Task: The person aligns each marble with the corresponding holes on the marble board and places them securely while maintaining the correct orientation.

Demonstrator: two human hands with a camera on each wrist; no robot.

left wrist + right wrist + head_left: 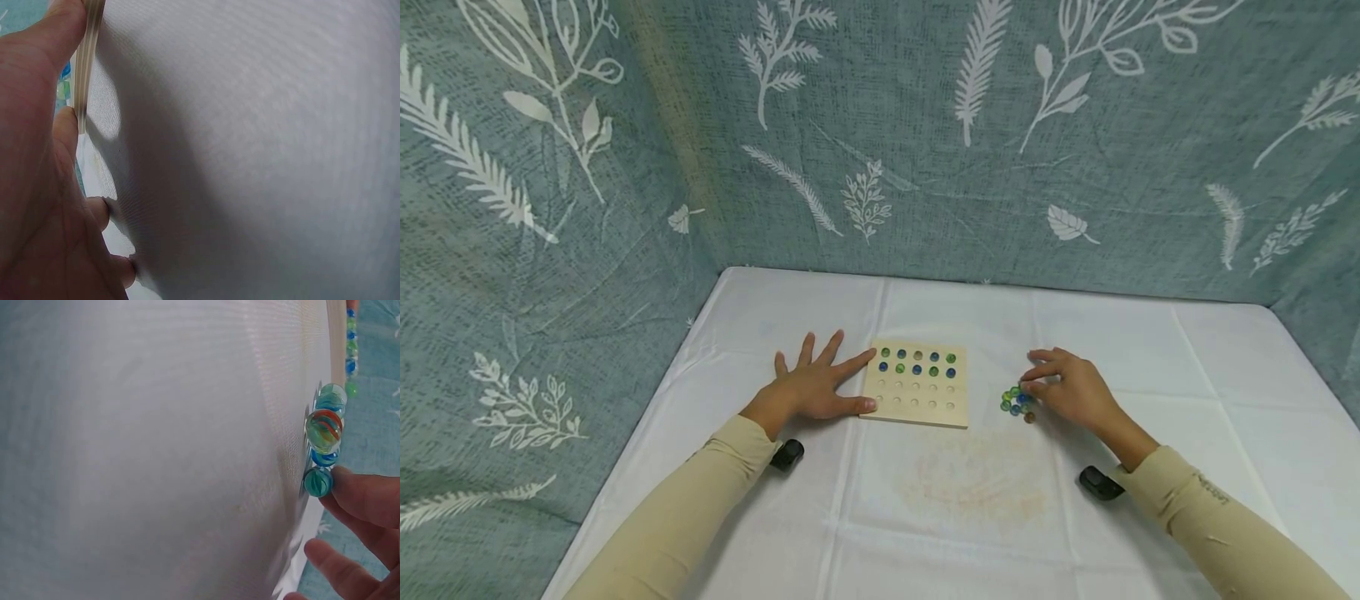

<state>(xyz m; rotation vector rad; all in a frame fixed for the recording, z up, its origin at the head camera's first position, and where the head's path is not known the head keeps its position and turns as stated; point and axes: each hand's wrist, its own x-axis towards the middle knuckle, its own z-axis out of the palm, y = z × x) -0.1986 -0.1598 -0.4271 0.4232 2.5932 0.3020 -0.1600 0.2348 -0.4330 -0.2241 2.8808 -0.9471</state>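
On the white cloth lies a square wooden board [917, 412] with rows of round hollows; its two far rows hold blue and green glass marbles [917, 369]. My left hand [808, 390] spreads its fingers at the board's left side, thumb and index finger touching the edge. In the left wrist view, the thumb and a finger meet the board's edge [81, 94]. Right of the board sits a cluster of loose marbles [1015, 409]. My right hand [1071, 392] reaches in from the right, its thumb and index finger pinching a teal marble [319, 482] at the cluster.
One brownish-orange marble [1030, 417] rests at the cluster's near side. Black wrist devices [787, 455] show under both forearms. A faint brown stain [973, 479] marks the cloth in front of the board. Teal leaf-patterned fabric [910, 192] hangs behind the table and along its left side.
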